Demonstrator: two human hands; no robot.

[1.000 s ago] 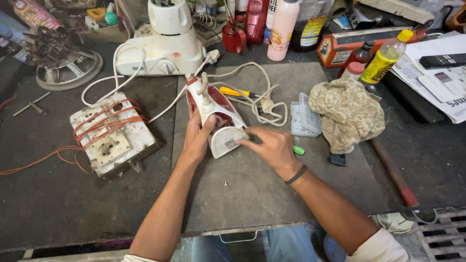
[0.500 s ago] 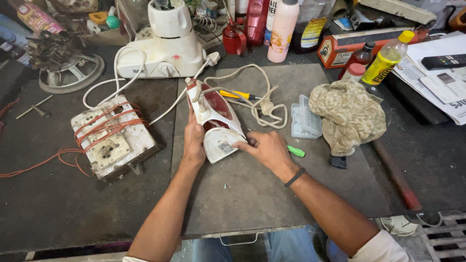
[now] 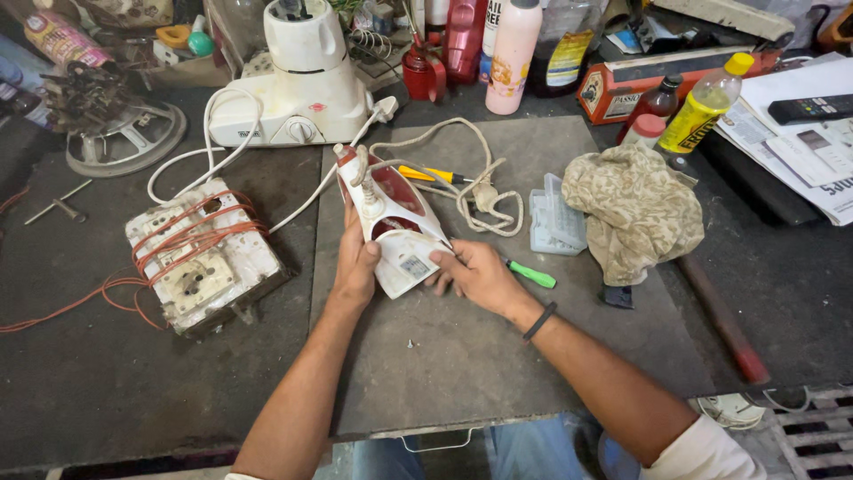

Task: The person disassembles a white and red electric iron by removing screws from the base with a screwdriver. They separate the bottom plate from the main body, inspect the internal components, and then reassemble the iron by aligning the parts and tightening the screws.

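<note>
Both forearms are reaching forward, converging; the left hand [image 3: 355,267] is curling in a grasp, while the right hand [image 3: 475,274] is gripping, fingers pointing leftward.

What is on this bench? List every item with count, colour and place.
clothes iron: 1, red and white, on the grey mat, between both hands
grey mat: 1, grey, middle of the bench
cord with plug: 1, off-white, coiled behind the iron
green-handled screwdriver: 1, green, under the right hand
yellow-handled screwdriver: 1, yellow, behind the iron
mixer base: 1, white, far left of centre
switch board: 1, white with orange wire, left
rag: 1, beige, right
clear plastic case: 1, beside the rag
bottles: several, pink, red and yellow, along the back
left hand: on the iron's left side
right hand: at the iron's rear end
</note>
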